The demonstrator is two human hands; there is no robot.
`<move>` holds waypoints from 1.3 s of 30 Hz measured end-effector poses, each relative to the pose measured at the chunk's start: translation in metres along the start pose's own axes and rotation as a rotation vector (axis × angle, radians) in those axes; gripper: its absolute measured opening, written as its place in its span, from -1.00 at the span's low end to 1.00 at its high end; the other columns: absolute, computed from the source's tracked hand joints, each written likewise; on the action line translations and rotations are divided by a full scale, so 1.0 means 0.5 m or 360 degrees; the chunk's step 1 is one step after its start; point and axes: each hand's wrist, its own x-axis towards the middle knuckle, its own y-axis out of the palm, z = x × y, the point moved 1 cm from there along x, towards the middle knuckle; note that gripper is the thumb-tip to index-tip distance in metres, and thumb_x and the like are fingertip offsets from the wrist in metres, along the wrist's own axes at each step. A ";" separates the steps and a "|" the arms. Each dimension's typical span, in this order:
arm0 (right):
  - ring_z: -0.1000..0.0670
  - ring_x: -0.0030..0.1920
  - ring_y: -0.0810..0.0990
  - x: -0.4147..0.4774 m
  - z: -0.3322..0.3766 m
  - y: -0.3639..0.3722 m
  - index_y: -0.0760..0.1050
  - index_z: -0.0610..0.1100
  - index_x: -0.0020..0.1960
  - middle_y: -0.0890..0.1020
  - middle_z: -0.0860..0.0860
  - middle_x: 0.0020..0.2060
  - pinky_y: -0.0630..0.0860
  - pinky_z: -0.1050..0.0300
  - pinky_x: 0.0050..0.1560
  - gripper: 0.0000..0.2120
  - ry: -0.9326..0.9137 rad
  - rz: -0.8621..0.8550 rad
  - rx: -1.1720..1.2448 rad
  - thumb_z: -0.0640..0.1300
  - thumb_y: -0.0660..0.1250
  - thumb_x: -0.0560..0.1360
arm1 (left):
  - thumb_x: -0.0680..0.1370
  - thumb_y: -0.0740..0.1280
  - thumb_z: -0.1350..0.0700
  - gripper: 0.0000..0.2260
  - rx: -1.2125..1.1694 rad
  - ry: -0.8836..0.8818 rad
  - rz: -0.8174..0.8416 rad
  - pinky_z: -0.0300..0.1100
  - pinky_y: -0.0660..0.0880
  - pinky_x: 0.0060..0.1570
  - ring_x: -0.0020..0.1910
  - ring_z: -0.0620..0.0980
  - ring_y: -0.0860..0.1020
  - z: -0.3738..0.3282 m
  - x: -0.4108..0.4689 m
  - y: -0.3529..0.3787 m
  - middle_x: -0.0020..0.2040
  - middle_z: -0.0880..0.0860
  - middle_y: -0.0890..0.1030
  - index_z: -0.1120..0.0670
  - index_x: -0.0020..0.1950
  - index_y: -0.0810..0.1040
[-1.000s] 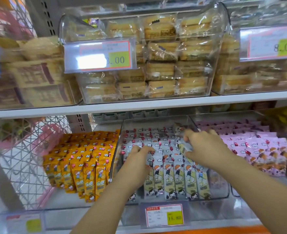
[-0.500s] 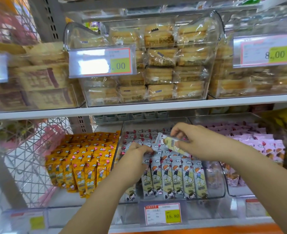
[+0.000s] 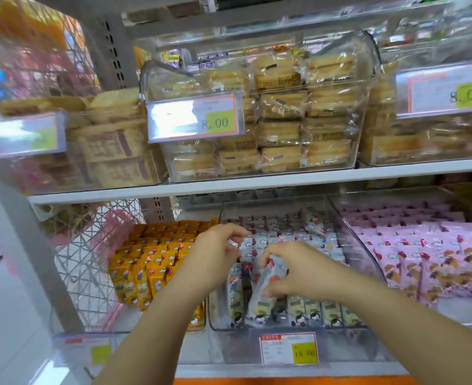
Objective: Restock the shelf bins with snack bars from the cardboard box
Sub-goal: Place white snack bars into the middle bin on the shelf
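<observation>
The right hand (image 3: 304, 273) is gripping a glossy wrapped snack bar (image 3: 259, 301), now lower, over the front row of the clear plastic bin (image 3: 361, 254). The left hand (image 3: 215, 257) is lifting off the stocked bars (image 3: 308, 307), fingers curled; whether it holds anything cannot be told.

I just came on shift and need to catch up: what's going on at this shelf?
A person is stocking the middle clear bin on the lower shelf. The right hand holds one white-wrapped snack bar over the front rows, not yet set down. The left hand hovers over the bin's left side, fingers curled; whether it grips anything is unclear. Orange bars and pink bars fill the bins on either side.
</observation>
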 end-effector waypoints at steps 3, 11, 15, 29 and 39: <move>0.04 -0.20 0.57 0.024 0.002 0.043 0.47 0.05 0.10 0.53 0.05 0.03 0.49 0.13 -0.17 -0.69 0.0006 0.0102 0.0001 -0.05 0.48 0.41 | 0.56 0.23 0.32 -0.71 -0.0084 -0.0019 -0.0098 -0.61 0.36 -0.17 -0.05 -0.19 0.50 0.011 -0.002 -0.009 0.00 -0.11 0.52 0.03 0.20 0.55; 0.14 -0.46 0.42 0.067 0.001 0.096 0.41 0.02 0.27 0.58 -0.04 -0.12 0.35 0.22 -0.42 -0.59 -0.0001 -0.0012 -0.0096 -0.10 0.43 0.46 | 0.57 0.30 0.23 -0.80 -0.0027 -0.0051 -0.0147 -0.62 0.32 -0.16 -0.04 -0.24 0.46 0.053 -0.006 -0.017 -0.03 -0.14 0.54 0.02 0.15 0.56; 0.29 -0.44 0.41 0.062 0.006 0.041 0.48 0.02 0.13 0.54 0.09 -0.02 0.32 0.32 -0.38 -0.64 -0.0032 0.0037 0.0001 -0.05 0.50 0.39 | 0.58 0.29 0.20 -0.78 0.0111 -0.0034 -0.0092 -0.54 0.29 -0.11 0.02 -0.23 0.44 0.054 0.000 -0.011 0.08 -0.10 0.56 0.01 0.20 0.56; 0.00 0.11 0.52 -0.022 -0.083 -0.009 0.50 -0.03 0.20 0.54 0.02 0.18 0.47 0.04 0.15 -0.57 0.0212 0.0235 -0.0346 -0.05 0.51 0.37 | 0.55 0.36 0.11 -0.68 0.0272 0.0090 0.0383 -0.18 0.42 0.20 0.22 -0.07 0.46 -0.024 0.020 0.117 0.25 -0.03 0.48 -0.03 0.30 0.49; 0.08 -0.22 0.54 -0.002 -0.098 -0.006 0.52 0.03 0.12 0.57 0.04 0.06 0.54 0.03 0.01 -0.64 0.0120 0.0143 -0.0233 -0.04 0.50 0.36 | 0.54 0.37 0.13 -0.59 0.0362 0.0037 0.0481 -0.18 0.38 0.24 0.29 -0.03 0.41 -0.006 0.043 0.129 0.34 0.01 0.40 -0.07 0.37 0.42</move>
